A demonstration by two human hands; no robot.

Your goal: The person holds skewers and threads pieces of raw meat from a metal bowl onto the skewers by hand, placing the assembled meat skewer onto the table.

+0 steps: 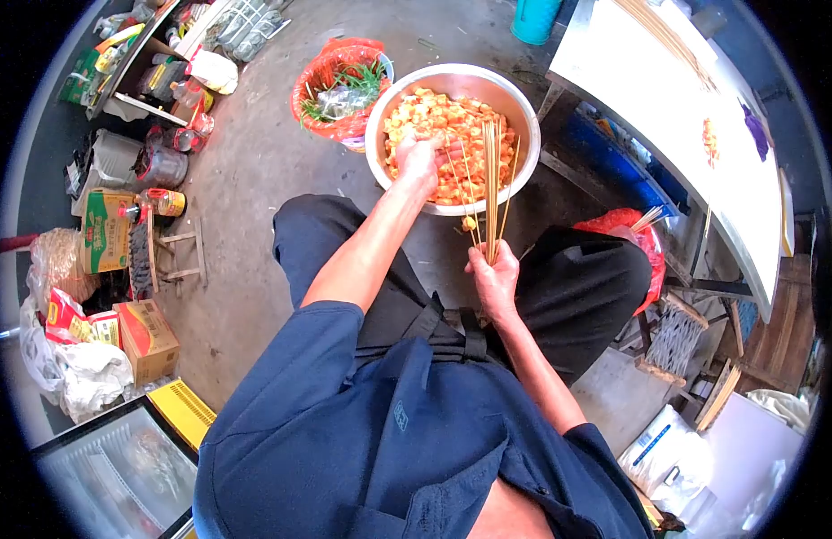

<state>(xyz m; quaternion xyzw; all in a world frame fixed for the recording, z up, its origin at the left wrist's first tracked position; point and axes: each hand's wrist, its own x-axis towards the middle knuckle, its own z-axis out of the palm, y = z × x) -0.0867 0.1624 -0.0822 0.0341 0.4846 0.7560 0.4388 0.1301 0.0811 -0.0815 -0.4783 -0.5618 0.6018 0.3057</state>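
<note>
1. The left hand (418, 163) is in the big, round, shiny metal bowl (497, 90), down by the small orange chunks of food (434, 112). Its fingers are bent, but I cannot tell if they are gripping anything.
2. The right hand (495, 280) is closed around the bottom of a bunch of long, thin, tan wooden sticks (492, 184). The fingers hold it tight.
3. The sticks point up and away from the person, with their far ends over the bowl. Most are close together, but a few spread out to the sides.
4. One small orange chunk is by the sticks on the left, just outside the bowl's near edge.
5. The bowl is in front of the person's knees, with lots of chunks in it.
6. Just left of the bowl is a bucket with a red plastic bag (315, 76) in it. Green leaves (369, 81) poke up inside.
7. To the right is a long white table (649, 81) with more orange bits on it.
</note>
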